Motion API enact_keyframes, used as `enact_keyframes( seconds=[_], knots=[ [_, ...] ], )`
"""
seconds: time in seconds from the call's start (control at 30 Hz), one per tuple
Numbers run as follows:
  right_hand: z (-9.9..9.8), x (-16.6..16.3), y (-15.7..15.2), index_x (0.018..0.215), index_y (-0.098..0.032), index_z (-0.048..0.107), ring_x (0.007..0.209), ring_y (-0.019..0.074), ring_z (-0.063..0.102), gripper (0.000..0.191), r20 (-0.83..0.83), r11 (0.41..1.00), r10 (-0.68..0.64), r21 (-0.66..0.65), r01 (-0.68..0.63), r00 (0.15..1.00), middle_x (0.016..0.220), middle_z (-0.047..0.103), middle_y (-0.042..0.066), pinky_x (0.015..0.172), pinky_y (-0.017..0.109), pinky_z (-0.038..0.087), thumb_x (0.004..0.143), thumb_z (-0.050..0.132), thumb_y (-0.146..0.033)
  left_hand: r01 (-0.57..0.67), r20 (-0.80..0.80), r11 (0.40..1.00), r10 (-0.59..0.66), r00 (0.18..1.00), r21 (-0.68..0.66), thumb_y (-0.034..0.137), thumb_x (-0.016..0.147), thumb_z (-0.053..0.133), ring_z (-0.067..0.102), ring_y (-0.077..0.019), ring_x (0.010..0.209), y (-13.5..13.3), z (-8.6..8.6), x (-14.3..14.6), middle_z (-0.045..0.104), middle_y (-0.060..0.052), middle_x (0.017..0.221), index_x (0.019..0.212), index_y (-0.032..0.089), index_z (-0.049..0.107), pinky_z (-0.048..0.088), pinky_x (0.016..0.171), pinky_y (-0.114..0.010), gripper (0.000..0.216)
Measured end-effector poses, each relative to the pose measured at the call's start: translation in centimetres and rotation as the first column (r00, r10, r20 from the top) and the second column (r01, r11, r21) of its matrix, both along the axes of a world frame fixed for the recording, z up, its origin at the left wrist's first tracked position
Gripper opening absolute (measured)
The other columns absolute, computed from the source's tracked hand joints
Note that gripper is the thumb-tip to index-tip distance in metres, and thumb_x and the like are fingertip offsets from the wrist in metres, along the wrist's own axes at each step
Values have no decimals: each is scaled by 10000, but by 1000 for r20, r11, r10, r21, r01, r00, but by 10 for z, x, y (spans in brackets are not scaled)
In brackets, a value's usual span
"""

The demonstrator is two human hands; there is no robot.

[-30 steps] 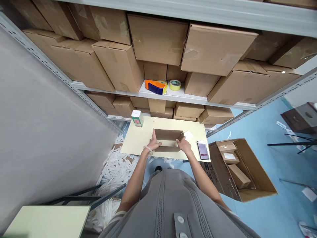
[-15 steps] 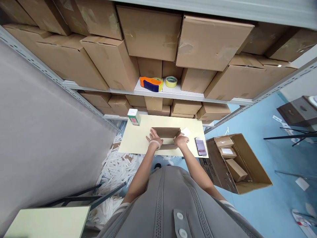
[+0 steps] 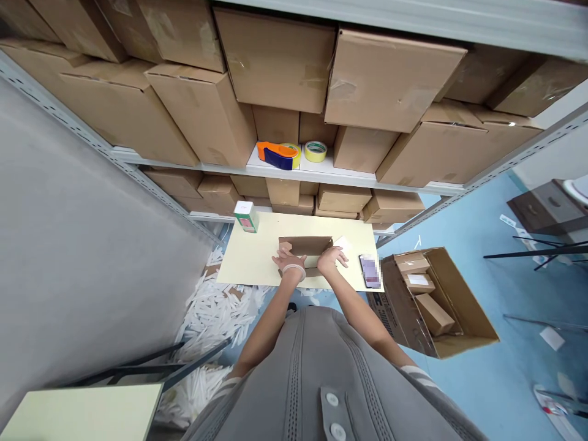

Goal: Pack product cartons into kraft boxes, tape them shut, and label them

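A small open cardboard box (image 3: pixel 312 245) stands on the cream tabletop (image 3: pixel 257 260) in front of me, its brown inner wall facing up toward me. My left hand (image 3: pixel 289 260) lies at the box's left side with its fingers spread, over a small flap. At the right side my right hand (image 3: pixel 331 257) rests against the box edge, wrist bent and fingers stretched out to the right. A white paper (image 3: pixel 342 244) lies partly behind the right hand. The box's lower corners are hidden by my hands.
A green-and-white small box (image 3: pixel 247 217) stands at the table's back left, and a phone (image 3: pixel 369 271) lies at the right. The shelf ahead holds cartons, an orange-and-blue tape dispenser (image 3: pixel 278 155) and a tape roll (image 3: pixel 315 151). A large carton (image 3: pixel 473 306) sits on the floor right.
My left hand has shifted right and inward over the box's left side, where a flap now shows. My right hand's fingers have spread outward. The view has shifted slightly.
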State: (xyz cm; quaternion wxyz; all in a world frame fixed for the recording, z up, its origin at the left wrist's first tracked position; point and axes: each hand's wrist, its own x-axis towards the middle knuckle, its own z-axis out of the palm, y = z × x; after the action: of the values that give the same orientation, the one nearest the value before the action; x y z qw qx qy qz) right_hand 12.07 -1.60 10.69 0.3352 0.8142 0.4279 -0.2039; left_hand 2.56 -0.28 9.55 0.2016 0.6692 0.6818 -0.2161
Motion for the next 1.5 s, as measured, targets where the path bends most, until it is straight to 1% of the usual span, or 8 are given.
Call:
enact_keyframes(
  seconds=[0.1,0.23,0.5,0.67,0.83,1.0,1.23,1.5],
  knots=[
    [1,-3,2,1211,-6,602,1022,487,636,468,-15,993,-70,93,71,997,1460,288,386,805,717,475,763,659,-132,-49,62,997,52,997,-55,600,890,306,271,-410,1414,3,1,-2,167,-197,1584,1528,127,218,170,1149,-586,800],
    [-1,-6,6,1154,-51,639,937,421,691,397,-354,914,-155,303,270,923,1268,564,320,777,660,524,793,660,-213,-8,216,998,22,976,-67,498,902,356,232,-430,1423,4,0,-9,297,-133,1560,1489,292,337,205,1078,-697,623],
    [-10,-13,12,1121,-34,646,838,385,716,385,-449,871,-153,360,335,880,980,705,269,737,617,555,802,671,-247,4,238,999,-12,971,35,334,947,303,479,-357,1298,1,2,-20,380,-183,1503,1460,218,397,429,988,-538,534],
    [1,39,2,1075,12,650,939,389,701,420,-478,893,-177,289,345,860,931,704,309,820,534,548,889,590,-361,17,225,997,-35,974,81,280,932,386,623,-318,1127,4,12,-26,407,-234,1471,1267,125,604,485,913,-424,429],
    [6,102,-26,994,-65,657,780,211,741,548,-712,874,-241,137,467,660,827,750,176,727,278,570,952,418,-556,50,254,991,-80,964,121,273,882,506,641,-257,1086,16,17,-47,691,-127,1150,1045,194,716,455,929,-351,277],
    [-7,124,-41,992,-106,642,828,160,725,503,-882,800,-263,27,600,391,1016,734,160,707,209,546,862,573,-587,42,301,984,-93,949,172,257,847,559,659,-213,1023,32,9,-62,737,-28,1004,834,267,737,410,964,-345,178],
    [-5,116,-36,853,-114,650,856,164,702,480,-897,831,-211,45,555,388,1011,715,134,753,233,556,792,652,-589,41,244,993,-67,967,110,361,785,656,654,-229,1043,45,6,-66,730,-52,1042,877,261,715,469,854,-302,148],
    [-11,102,-29,844,-107,622,767,146,700,498,-865,830,-168,134,541,472,937,718,131,687,214,566,882,526,-595,150,167,983,-166,972,104,204,740,635,652,-260,1034,49,4,-51,707,-80,998,911,247,695,428,908,-377,187]
  ],
)
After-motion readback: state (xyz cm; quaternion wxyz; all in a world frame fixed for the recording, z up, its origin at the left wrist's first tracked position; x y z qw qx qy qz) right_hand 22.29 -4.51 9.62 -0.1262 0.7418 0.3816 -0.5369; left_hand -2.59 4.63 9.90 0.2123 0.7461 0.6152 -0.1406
